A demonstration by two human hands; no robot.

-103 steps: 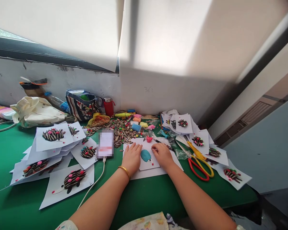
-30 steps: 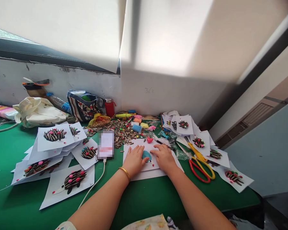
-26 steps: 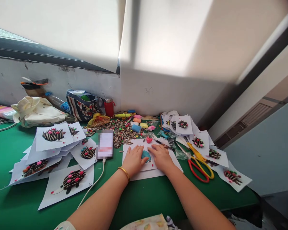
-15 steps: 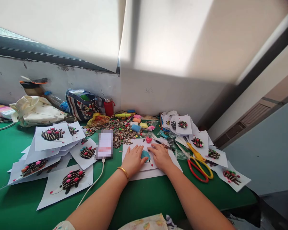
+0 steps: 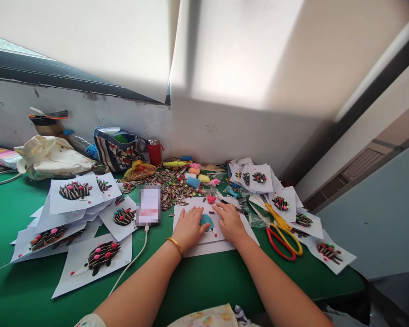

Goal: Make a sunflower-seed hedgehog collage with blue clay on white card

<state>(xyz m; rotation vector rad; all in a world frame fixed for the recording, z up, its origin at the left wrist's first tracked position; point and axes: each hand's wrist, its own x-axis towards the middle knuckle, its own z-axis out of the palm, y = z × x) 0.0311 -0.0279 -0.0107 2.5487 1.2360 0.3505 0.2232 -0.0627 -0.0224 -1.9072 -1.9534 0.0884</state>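
Observation:
My left hand (image 5: 188, 229) lies flat on the left side of a white sheet of paper (image 5: 204, 249), its fingers stretched out. Opposite it, my right hand (image 5: 230, 223) rests on the same paper with its fingers spread; it holds nothing that I can see. Between the hands is a flat blue clay shape (image 5: 206, 221), with a small red dot (image 5: 216, 235) near its lower right. A dark seed (image 5: 211, 212) lies just above the blue clay, by my right fingertips. Farther up the sheet sits a lump of pink-red clay (image 5: 211, 199).
Seed-and-clay hedgehog cards (image 5: 97, 254) are piled at left, with more cards (image 5: 282, 202) at right. Scissors (image 5: 282, 240) lie right of the paper. A phone (image 5: 148, 204) on a white cable stands left. Behind are loose seeds (image 5: 172, 188), clay blocks (image 5: 192, 182) and a red bottle (image 5: 154, 153).
My right hand has shifted slightly to the right, and the dark seed by its fingertips now shows. My left hand stays in place.

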